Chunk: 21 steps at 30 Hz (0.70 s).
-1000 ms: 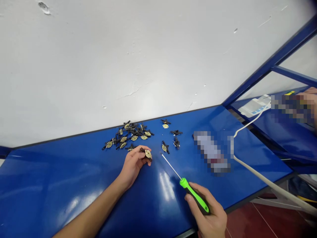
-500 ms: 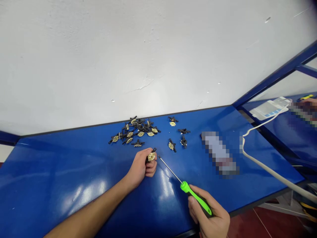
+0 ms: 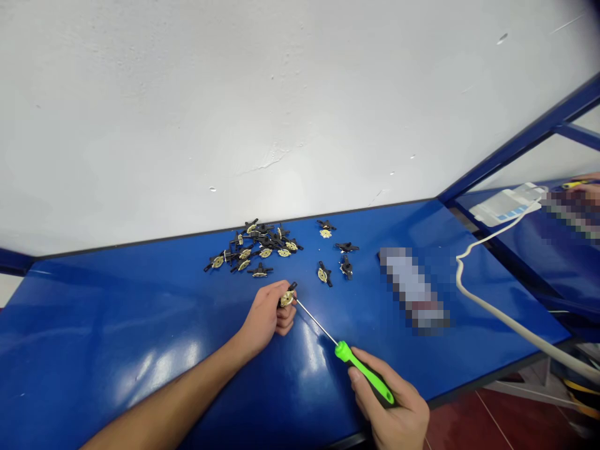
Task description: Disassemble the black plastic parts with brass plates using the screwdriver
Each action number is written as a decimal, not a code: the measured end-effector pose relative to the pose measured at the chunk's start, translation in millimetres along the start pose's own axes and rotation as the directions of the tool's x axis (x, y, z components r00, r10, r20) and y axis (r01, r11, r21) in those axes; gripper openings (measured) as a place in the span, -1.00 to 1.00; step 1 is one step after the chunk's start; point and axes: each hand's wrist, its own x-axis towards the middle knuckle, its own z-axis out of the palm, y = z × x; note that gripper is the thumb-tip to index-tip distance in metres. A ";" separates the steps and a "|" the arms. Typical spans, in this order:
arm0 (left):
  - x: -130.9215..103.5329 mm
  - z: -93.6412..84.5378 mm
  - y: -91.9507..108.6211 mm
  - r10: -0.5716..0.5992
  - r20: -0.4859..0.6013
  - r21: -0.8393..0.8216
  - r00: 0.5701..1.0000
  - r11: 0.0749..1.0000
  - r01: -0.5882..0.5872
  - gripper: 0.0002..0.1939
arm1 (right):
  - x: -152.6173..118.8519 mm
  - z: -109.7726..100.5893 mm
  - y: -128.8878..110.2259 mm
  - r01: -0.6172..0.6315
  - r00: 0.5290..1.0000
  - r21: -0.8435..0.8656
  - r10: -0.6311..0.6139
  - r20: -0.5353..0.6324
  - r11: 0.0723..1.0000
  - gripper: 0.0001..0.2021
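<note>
My left hand (image 3: 268, 314) is closed around a small black part with a round brass-coloured disc (image 3: 287, 299), held above the table with the disc facing me. In my right hand (image 3: 392, 400) is a screwdriver (image 3: 365, 369) with a green and black handle. Its thin metal shaft points up and left, and the tip is at the right edge of the disc. Whether it sits in a screw is too small to tell. Beyond my left hand lies a pile of similar black and brass parts (image 3: 265, 252). Several more, such as one with its disc showing (image 3: 323, 274), lie apart to the right.
The blue table (image 3: 117, 312) meets a white wall (image 3: 234, 112) at the back. A blurred flat object (image 3: 412, 287) lies on the right. A white cable (image 3: 506, 319) crosses the table's right end. Past a blue frame, another person's hand (image 3: 589, 190) is near a white tray (image 3: 509, 205).
My right hand has moved the screwdriver slightly up and left, bringing its tip from just beside the held part to the disc's edge. My left hand has barely moved.
</note>
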 end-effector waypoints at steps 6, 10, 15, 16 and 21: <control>-1.5 2.2 0.7 0.016 -0.014 0.031 1.000 0.999 -0.016 -0.62 | 1.0 -0.2 -5.2 -0.039 0.999 0.029 0.039 -0.007 0.999 -0.69; -3.3 4.1 1.4 0.034 -0.034 0.072 0.999 0.997 -0.031 -0.61 | 3.3 -0.4 -10.6 0.049 0.998 -0.003 -0.049 -0.042 0.999 -0.77; -8.5 8.6 1.1 0.071 -0.085 0.156 0.994 0.986 -0.057 -0.60 | 1.7 3.2 -17.2 0.233 0.964 -0.076 -0.241 -0.111 0.969 -0.87; -9.6 9.6 1.1 0.077 -0.095 0.173 0.992 0.983 -0.060 -0.60 | 0.9 4.9 -19.1 0.274 0.951 -0.101 -0.285 -0.122 0.957 -0.87; -11.2 11.8 1.8 0.095 -0.124 0.251 0.988 0.966 -0.061 -0.62 | -2.4 12.2 -28.5 0.380 0.915 -0.056 -0.384 -0.121 0.923 -0.72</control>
